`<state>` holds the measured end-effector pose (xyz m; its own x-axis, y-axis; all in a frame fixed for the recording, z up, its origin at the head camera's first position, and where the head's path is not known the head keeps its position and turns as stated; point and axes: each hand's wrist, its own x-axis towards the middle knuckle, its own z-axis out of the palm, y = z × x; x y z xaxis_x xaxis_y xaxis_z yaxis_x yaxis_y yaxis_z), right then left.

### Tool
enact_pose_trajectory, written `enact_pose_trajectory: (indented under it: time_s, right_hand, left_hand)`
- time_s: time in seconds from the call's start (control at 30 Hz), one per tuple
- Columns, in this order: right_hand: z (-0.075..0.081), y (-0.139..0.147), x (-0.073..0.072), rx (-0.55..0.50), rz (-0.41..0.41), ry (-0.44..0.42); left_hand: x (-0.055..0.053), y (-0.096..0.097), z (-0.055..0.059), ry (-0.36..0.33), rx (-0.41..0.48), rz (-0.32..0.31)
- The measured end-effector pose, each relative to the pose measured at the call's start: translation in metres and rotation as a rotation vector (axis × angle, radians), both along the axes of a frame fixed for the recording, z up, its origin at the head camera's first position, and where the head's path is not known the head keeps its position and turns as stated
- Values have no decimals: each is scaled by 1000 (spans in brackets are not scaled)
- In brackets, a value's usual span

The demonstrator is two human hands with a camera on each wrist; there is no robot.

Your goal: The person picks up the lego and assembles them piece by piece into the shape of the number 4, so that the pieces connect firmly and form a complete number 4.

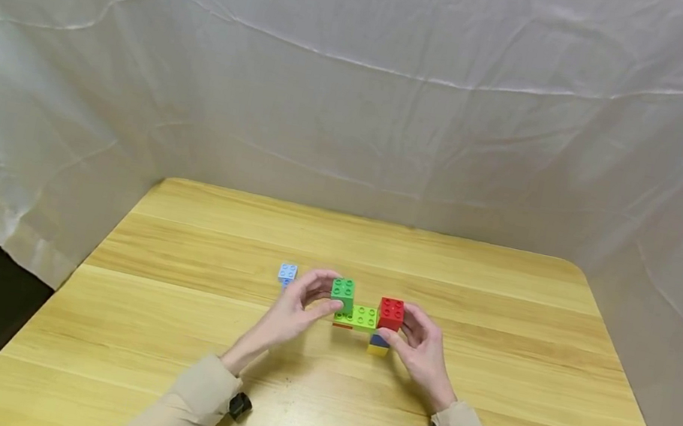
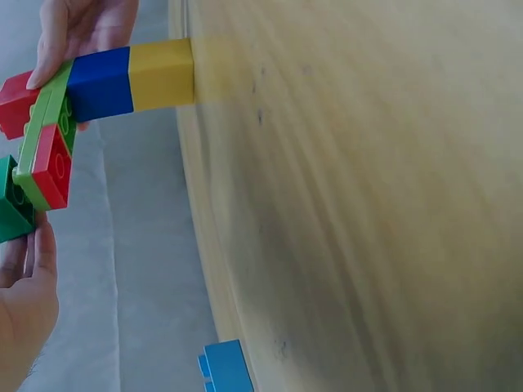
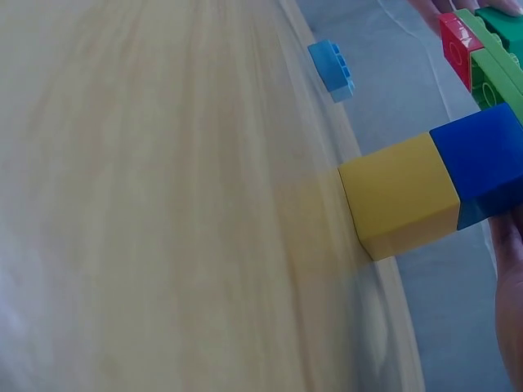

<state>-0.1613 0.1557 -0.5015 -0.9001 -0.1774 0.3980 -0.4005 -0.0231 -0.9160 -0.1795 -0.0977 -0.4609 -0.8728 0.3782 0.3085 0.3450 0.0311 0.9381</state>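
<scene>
My left hand [image 1: 290, 308] pinches a green brick [image 1: 343, 291] between thumb and fingers, at the left end of a long lime green brick [image 1: 366, 316]. In the left wrist view the green brick looks tilted against the lime studs; whether it is seated I cannot tell. My right hand [image 1: 424, 346] grips a red brick [image 1: 391, 313] on the lime brick's right end. Below that end a blue brick [image 2: 100, 86] stands on a yellow brick [image 2: 162, 75], which rests on the table. Another red brick [image 2: 53, 167] is attached under the lime brick's left end.
A light blue brick [image 1: 288, 271] stands on the wooden table [image 1: 189, 338], beyond and left of my left hand; its lower part is partly hidden in the head view. A pale grey curtain [image 1: 356, 132] hangs behind the table and along its sides.
</scene>
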Motion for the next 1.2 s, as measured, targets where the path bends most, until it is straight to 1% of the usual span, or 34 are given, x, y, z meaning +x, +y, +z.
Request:
enact_pose_trajectory:
  time_s: [0.27, 0.5, 0.6, 0.77, 0.87, 1.07, 1.2]
  right_hand:
    - [1, -1, 0, 10, -5, 9]
    - [1, -2, 0, 22, -16, 10]
    - [1, -3, 0, 23, -21, 17]
    - [1, -5, 1, 21, -28, 25]
    - [1, -6, 1, 21, -34, 23]
    - [1, -7, 1, 6, -31, 31]
    - [0, -8, 1, -2, -32, 39]
  left_hand:
    - [3, 1, -2, 21, -47, -21]
    - [4, 2, -3, 13, -64, -4]
    - [5, 2, -4, -4, -54, 2]
    - [5, 3, -5, -27, -8, -14]
    - [5, 3, -5, -24, 12, -23]
    - [5, 2, -6, -10, 14, -23]
    - [4, 2, -7, 2, 25, -34]
